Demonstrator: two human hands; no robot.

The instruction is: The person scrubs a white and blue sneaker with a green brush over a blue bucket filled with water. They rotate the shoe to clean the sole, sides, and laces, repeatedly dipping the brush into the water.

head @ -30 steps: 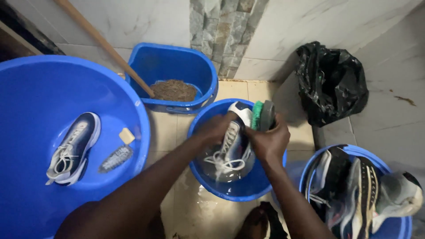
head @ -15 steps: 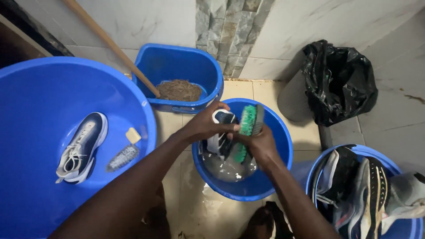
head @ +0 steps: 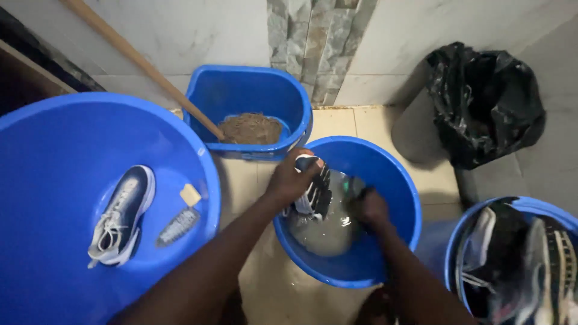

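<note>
Sneaker (head: 313, 191), black-and-white and wet, gripped by left hand (head: 290, 180); right hand (head: 370, 207) clutches a brush (head: 355, 189).

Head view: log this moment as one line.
left hand: grips sneaker over round basin | right hand: low in basin water, contents unclear | big tub: second shoe, brush

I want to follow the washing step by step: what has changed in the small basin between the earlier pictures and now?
The right hand has gone down to the murky water with the green brush, which is now hardly visible. The left hand keeps its grip on the shoe, now tilted with its dark sole showing. The small basin, the grey shoe in the large basin and the mop bucket stayed as they were.
</note>
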